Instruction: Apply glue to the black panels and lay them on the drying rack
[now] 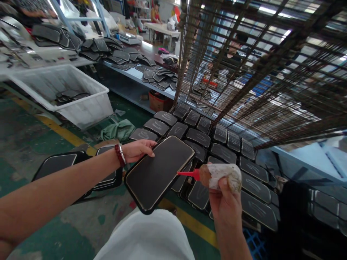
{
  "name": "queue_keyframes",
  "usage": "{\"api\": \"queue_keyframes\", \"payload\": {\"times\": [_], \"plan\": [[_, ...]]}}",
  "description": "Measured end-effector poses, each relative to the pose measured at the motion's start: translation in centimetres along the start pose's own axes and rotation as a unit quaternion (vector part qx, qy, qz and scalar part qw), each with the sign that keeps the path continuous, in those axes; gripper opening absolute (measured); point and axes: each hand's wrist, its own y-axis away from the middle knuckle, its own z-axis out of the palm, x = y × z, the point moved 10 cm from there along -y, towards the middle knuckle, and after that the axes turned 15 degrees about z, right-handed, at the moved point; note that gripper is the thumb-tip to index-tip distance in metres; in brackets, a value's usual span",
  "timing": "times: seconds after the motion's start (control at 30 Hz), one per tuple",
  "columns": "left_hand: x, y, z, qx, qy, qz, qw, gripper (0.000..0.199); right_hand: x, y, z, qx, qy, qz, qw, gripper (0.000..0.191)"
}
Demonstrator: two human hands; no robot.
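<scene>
From my remote station I read the left hand (pixel 137 151) as pinched to panel thickness: thumb on the upper face, remaining fingers partly hidden beneath, gripping a flat black panel with rounded corners and a pale line around its border (pixel 159 173). The panel lies tilted, in front of and to the right of the left fingers. The right hand (pixel 227 202) is curled around a stained white squeeze bottle with a red tapered nozzle (pixel 217 175); its tip points left from the right fingers and meets the panel's right border, though I cannot confirm contact. Caution: I judge that a one-edge grip could let the panel swing if the nozzle presses on it, and that uneven squeezing could leave a blob or stray streak. Beyond both hands' fingers I note stacked black rounded panels (pixel 197 137); above and right of them, a brown wire-mesh rack (pixel 244 88) limits upward clearance. Left of the left fingers are a crumpled green cloth-like bundle (pixel 119 130) and, farther off, a white plastic bin (pixel 94 115).
</scene>
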Motion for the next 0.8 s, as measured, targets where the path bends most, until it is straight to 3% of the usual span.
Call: {"api": "queue_keyframes", "payload": {"times": [0.27,0.47,0.8], "plan": [[0.1,-0.7,-0.7,-0.031,-0.067,0.037,0.997,0.04,1.2,1.2,0.2,-0.031,0.016,0.011,0.999,0.053],[-0.8,-1.4,-1.2,-0.064,-0.059,0.009,0.996,0.047,1.9,1.7,0.6,-0.064,0.033,0.017,0.997,0.059],[-0.5,-2.1,-2.5,-0.006,-0.077,0.017,0.997,0.043,2.4,3.3,1.5,-0.11,0.049,0.044,0.992,0.058]]}}
